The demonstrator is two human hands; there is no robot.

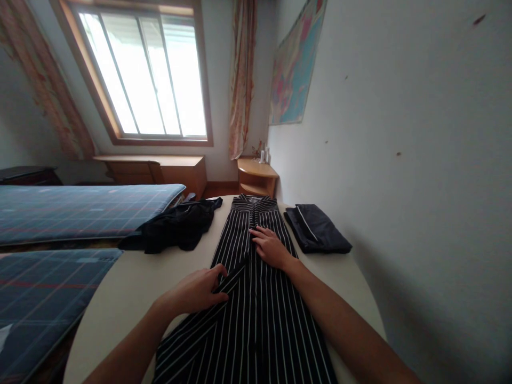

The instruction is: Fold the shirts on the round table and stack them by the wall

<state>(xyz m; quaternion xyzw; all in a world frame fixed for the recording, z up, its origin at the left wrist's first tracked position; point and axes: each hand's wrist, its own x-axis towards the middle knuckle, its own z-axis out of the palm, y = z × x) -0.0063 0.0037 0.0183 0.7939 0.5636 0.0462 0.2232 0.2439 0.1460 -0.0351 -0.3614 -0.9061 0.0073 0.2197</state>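
A black garment with white stripes (pixel 268 304) lies lengthwise on a pale round table (pixel 120 293), its collar at the far end. My left hand (pixel 200 288) is at the garment's left edge, thumb and fingers closed on the striped cloth, which is drawn into slanting folds there. Farther up, my right hand (pixel 270 246) rests on the front near the middle line with its fingers spread. A crumpled black cloth (pixel 180 224) lies left of the collar. To the right sits a folded dark garment (pixel 318 229) with a light line across it.
Beds with blue plaid covers (pixel 80 213) stand along the left. A white wall (pixel 420 160) runs close on the right. Behind the table are a wooden desk (pixel 180 168) below the window and a small corner shelf (pixel 258 169) holding small items.
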